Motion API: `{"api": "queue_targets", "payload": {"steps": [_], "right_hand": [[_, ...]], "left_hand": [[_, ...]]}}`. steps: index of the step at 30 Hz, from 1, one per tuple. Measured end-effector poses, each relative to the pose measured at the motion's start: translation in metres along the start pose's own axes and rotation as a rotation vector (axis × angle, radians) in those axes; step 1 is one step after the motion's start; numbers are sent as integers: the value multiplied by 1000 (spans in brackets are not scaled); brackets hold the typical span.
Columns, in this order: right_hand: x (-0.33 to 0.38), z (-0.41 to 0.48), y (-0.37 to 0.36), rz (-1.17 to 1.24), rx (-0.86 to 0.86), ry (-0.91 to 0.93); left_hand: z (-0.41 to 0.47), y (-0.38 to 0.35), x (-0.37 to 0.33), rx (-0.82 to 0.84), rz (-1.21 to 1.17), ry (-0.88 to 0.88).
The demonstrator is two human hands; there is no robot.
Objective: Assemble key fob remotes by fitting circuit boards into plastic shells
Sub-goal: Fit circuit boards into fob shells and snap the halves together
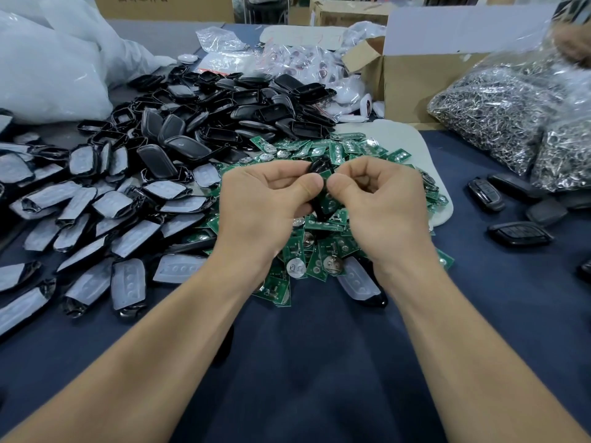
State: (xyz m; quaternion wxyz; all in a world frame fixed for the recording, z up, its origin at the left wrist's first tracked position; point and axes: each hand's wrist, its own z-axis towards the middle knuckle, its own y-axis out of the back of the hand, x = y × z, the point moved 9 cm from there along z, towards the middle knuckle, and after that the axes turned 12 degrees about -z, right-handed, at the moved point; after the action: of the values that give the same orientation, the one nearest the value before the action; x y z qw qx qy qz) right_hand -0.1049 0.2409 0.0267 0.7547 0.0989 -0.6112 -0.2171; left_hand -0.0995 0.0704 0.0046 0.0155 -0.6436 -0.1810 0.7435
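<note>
Fingers [287,172] curled, left hand [265,199] and right hand [380,199] pinching black shell [319,166] (thumbs almost touching)

Your desk [307,362] wears a dark blue cloth, matt and finely woven. The shell [319,166] you hold is black plastic with a soft gloss, like the shell pile [224,100] behind it. The circuit boards [323,251] are smooth green laminate carrying bright metal coin cells [295,268]. The button pads [128,282] look like frosted, matt rubber. A clear, crinkled plastic bag [492,107] holds shiny metal rings beside a brown, matt cardboard box [412,81].
</note>
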Motion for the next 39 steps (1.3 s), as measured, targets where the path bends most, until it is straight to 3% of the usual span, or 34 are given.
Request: {"api": "queue_targets", "payload": {"steps": [6,11,19,28,34,39], "right_hand": [[-10,3,-4,150,239,-113],[-5,-1,-9,196,349,-79],[12,-4,-14,116,319,94],[-5,-2,-8,98,290,10],[-14,-1,-9,112,274,-97],[-8,-2,-11,102,308,-70]], "left_hand": [[0,-20,8,415,-16,170],[-1,-25,3,580,9,201],[4,-18,-15,637,34,76],[11,-10,-2,539,-76,203],[10,-12,-10,558,39,68],[12,-10,-15,546,37,35]]}}
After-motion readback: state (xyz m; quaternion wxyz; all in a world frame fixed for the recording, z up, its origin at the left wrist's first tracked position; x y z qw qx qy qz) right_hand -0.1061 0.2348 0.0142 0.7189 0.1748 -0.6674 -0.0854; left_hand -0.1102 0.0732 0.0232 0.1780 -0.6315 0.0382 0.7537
